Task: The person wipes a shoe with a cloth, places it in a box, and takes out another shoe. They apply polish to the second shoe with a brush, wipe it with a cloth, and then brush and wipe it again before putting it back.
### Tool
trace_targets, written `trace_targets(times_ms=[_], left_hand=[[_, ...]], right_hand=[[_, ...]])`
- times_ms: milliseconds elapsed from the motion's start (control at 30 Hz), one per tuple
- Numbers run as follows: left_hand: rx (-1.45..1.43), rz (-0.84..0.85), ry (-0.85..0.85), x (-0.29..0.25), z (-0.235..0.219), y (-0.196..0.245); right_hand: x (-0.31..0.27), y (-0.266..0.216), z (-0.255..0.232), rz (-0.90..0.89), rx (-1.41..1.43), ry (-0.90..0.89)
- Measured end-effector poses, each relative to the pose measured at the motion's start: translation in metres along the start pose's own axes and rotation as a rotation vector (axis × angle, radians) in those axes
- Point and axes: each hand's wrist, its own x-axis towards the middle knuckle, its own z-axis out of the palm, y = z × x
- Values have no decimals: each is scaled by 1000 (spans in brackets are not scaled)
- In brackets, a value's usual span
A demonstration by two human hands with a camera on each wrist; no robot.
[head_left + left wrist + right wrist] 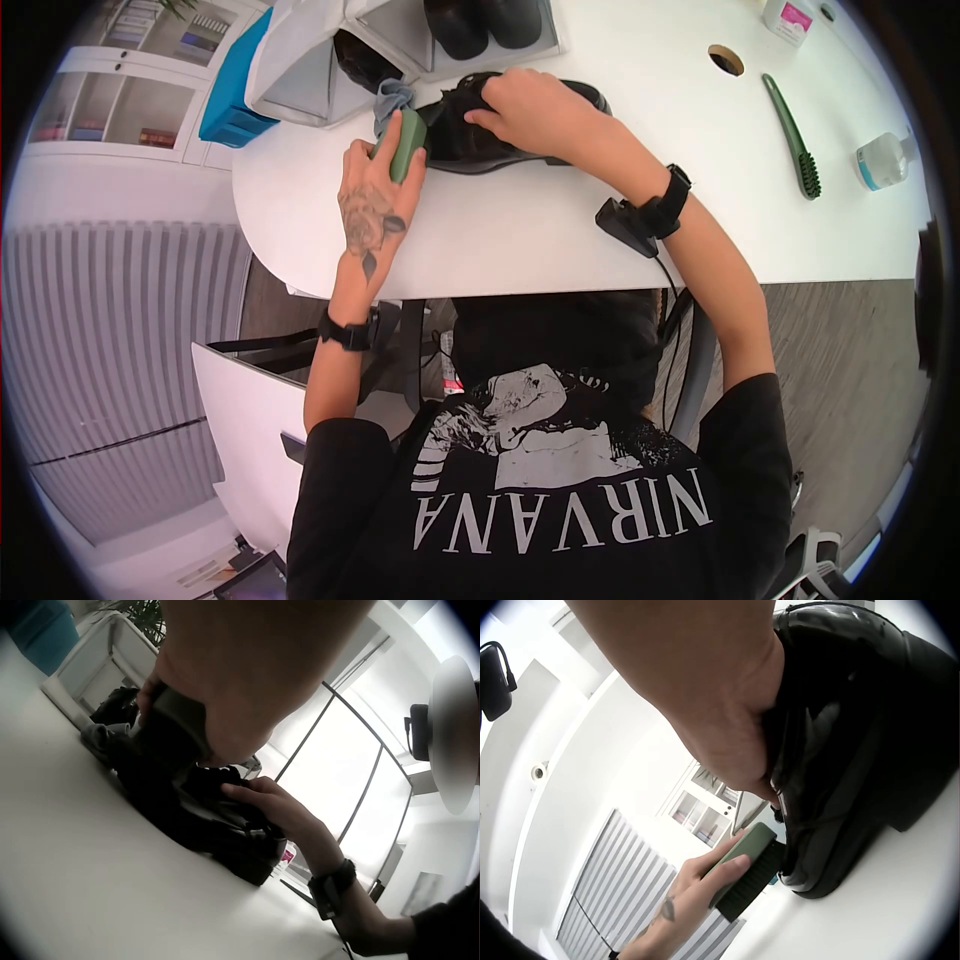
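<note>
A shiny black leather shoe (460, 150) lies on the white table, toe to the left. My left hand (370, 200) grips a green shoe brush (408, 145) beside the toe. In the right wrist view the brush's dark bristles (754, 881) meet the toe end of the shoe (855, 750). Over the laces and opening, my right hand (545, 115) holds the shoe's upper with thumb and curled fingers; its fingertips are partly hidden. A grey-blue cloth (391, 96) sits just behind the toe and brush.
Behind the shoe stands a light grey compartment box (290, 75) with black footwear (455, 25) inside, beside a teal box (232, 100). To the right are a long-handled green brush (790, 130), a clear bottle (880, 163), a pink-labelled bottle (788, 20) and a round table hole (726, 60).
</note>
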Motion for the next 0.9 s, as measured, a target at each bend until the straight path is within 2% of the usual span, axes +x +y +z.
trace_targets(times_ms=[100,200,333,367,500,633,733,833,867,900], left_hand=[[-53,5,-23,-13,-3,4],[-141,-16,-3,24,15,-1],[-167,170,118,69,44,1],[-183,164,95,71,38,2],[-223,92,3,37,18,-2],[-217,25,-52,-3,12,-6],[-192,218,132,8,24,1],[-151,292,-41,30,16,9],[-95,347,-38,33,16,12],[-94,331,-34,37,14,14]], right_hand=[[1,1,1,-4,8,-10],[1,2,1,-32,-3,-7],[3,5,0,-17,-3,-29],[3,2,-2,9,9,-51],[0,-2,-6,16,-63,-75],[-1,5,5,9,-2,14],[-1,4,5,34,13,3],[1,4,4,5,-41,0],[1,1,0,22,-31,-12],[2,2,0,22,-16,-9]])
